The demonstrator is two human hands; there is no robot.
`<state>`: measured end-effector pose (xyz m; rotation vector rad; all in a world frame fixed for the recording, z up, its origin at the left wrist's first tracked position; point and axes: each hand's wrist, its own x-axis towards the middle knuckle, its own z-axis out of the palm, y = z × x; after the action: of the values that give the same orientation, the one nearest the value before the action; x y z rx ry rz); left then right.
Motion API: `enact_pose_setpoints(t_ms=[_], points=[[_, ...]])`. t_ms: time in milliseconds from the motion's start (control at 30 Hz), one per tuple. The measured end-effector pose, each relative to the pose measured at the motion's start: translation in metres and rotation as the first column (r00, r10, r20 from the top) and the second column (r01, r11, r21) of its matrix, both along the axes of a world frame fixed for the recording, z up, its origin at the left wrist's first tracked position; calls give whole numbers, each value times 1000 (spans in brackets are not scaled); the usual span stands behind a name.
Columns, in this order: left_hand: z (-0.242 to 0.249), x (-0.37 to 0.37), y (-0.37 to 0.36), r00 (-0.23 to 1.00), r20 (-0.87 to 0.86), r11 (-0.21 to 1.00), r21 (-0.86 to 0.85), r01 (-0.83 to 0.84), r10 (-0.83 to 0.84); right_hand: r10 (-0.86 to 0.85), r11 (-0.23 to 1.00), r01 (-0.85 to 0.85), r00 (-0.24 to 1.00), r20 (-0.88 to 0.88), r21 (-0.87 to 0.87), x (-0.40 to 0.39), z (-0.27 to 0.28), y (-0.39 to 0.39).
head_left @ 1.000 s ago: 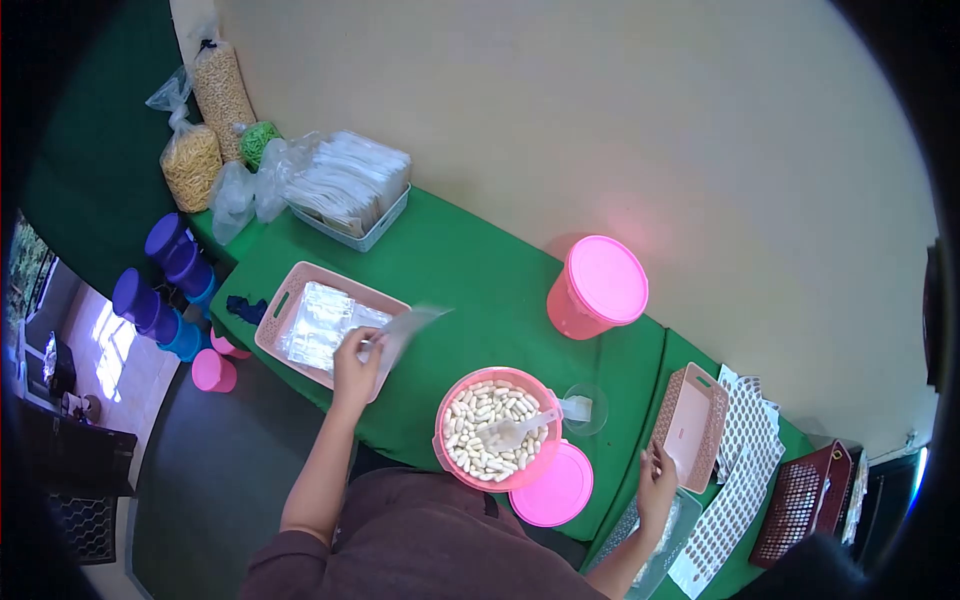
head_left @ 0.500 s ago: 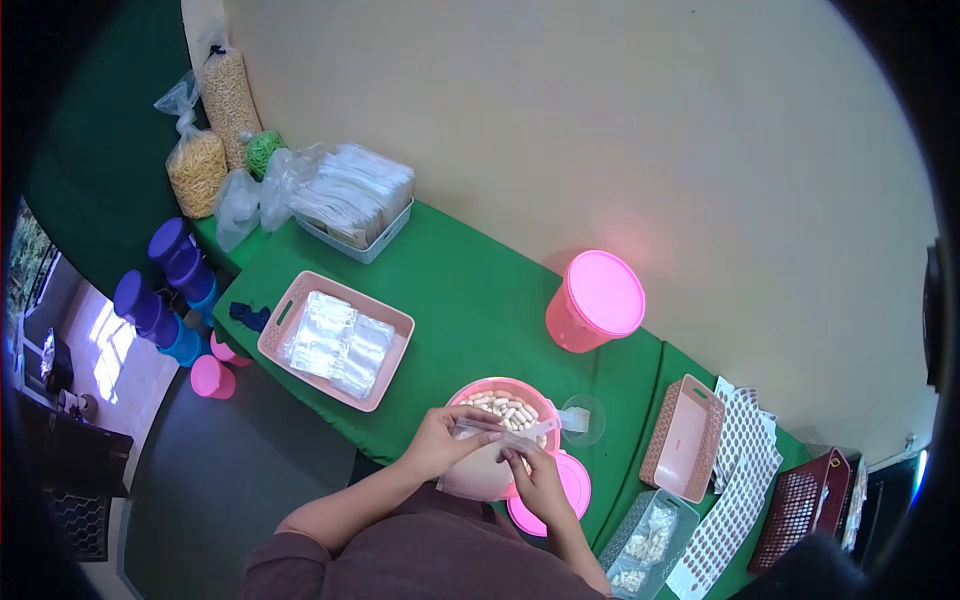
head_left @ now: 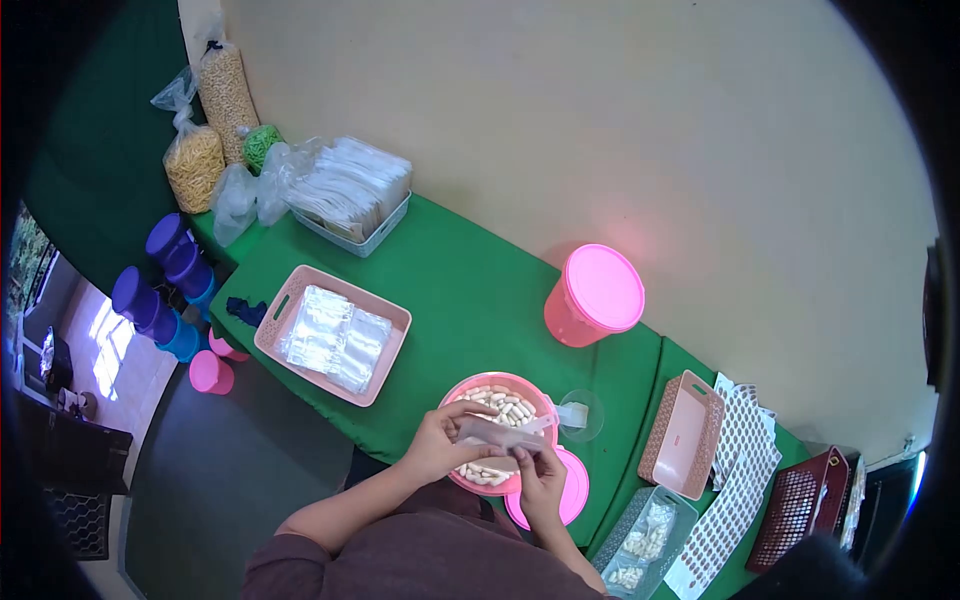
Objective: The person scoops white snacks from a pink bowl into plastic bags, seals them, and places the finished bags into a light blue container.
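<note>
My left hand [head_left: 437, 442] and my right hand [head_left: 541, 478] are closed on opposite ends of a clear plastic bag [head_left: 495, 434]. The bag is stretched between them above a pink tub [head_left: 548, 402] of white capsules [head_left: 484, 474]. Its contents, if any, I cannot make out. Across the tub's right rim lies a translucent scoop-like piece [head_left: 572, 416], partly over a clear round lid or dish [head_left: 596, 420]. A pink round lid [head_left: 574, 492] rests beside the tub, under my right forearm and hand.
Left on the green table [head_left: 470, 270], a pink basket [head_left: 396, 358] holds clear bags. Behind it, a grey basket [head_left: 385, 232] is stacked with white packets. A lidded pink tub [head_left: 592, 300] stands by the wall. Rightward are an empty-looking basket [head_left: 655, 440], a grey basket [head_left: 682, 530] and sticker sheets [head_left: 735, 500].
The bag hung down over the tub's near side before; now it is lifted and folded flatter between my hands, uncovering more capsules. The view has shifted slightly.
</note>
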<state>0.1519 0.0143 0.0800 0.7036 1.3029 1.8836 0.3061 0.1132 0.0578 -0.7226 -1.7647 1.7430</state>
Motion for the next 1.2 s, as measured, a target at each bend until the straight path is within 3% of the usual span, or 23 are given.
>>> enact_pose_setpoints(t_ms=[67,100,133,200,267,300,367,500,567,633,700,733,800,833,900,933,1000,1067,1133,1167,1200], points=[[10,3,2,975,212,986,-138,92,-61,-1,995,-1,1000,21,101,2,-5,6],[9,4,1,975,213,986,-139,92,-61,-4,979,-4,999,42,202,0,-2,8],[7,4,-1,991,123,982,-175,69,-48,-5,979,-4,999,41,202,-3,3,6],[2,3,-3,999,30,977,-209,38,-33,-257,961,266,959,-124,70,-12,14,-2],[-5,2,-4,988,-146,989,-132,-70,51,-267,959,277,954,-138,63,-8,8,2],[-7,1,-7,988,-147,989,-133,-67,47,-194,981,188,969,-151,-51,-7,13,3],[-9,0,-12,864,-500,985,-107,-132,62,-50,983,21,986,-158,-185,-3,16,5],[-4,6,-13,760,-643,985,-47,-165,97,64,979,-94,984,-164,-183,-4,18,1],[-7,4,-13,432,-882,981,144,-131,188,-45,954,2,990,-136,-299,-10,27,-3],[-11,4,-15,360,-913,980,163,-114,194,-98,934,51,988,-119,-353,-7,28,-2],[-14,6,-14,285,-937,978,184,-97,204,102,890,-81,995,22,-449,3,28,4],[-15,7,-14,251,-956,985,128,-114,153,104,890,-83,994,23,-448,2,31,4],[-16,10,-13,221,-970,988,72,-136,101,31,964,-6,995,90,-264,1,41,3],[-14,11,-10,188,-980,993,41,-115,62,35,964,-9,995,92,-264,1,38,2],[-12,14,-6,114,-993,997,-23,-75,-14,-18,999,14,996,84,48,1,29,0],[-12,15,-5,114,-993,997,-22,-77,-13,-16,999,12,996,84,50,2,29,0],[-12,16,-5,363,-930,995,-28,96,-62,55,985,-88,975,214,146,4,33,-2],[-9,16,-6,355,-930,989,-46,143,-95,36,992,-60,978,204,115,2,36,-4],[-4,20,-5,581,-807,968,55,245,-102,37,995,-54,978,203,81,3,37,-5],[-4,23,-8,582,-807,968,56,244,-100,38,995,-56,978,205,82,4,35,-5],[-4,27,-12,665,-722,958,13,288,-190,63,991,-86,975,211,102,5,30,-4]])
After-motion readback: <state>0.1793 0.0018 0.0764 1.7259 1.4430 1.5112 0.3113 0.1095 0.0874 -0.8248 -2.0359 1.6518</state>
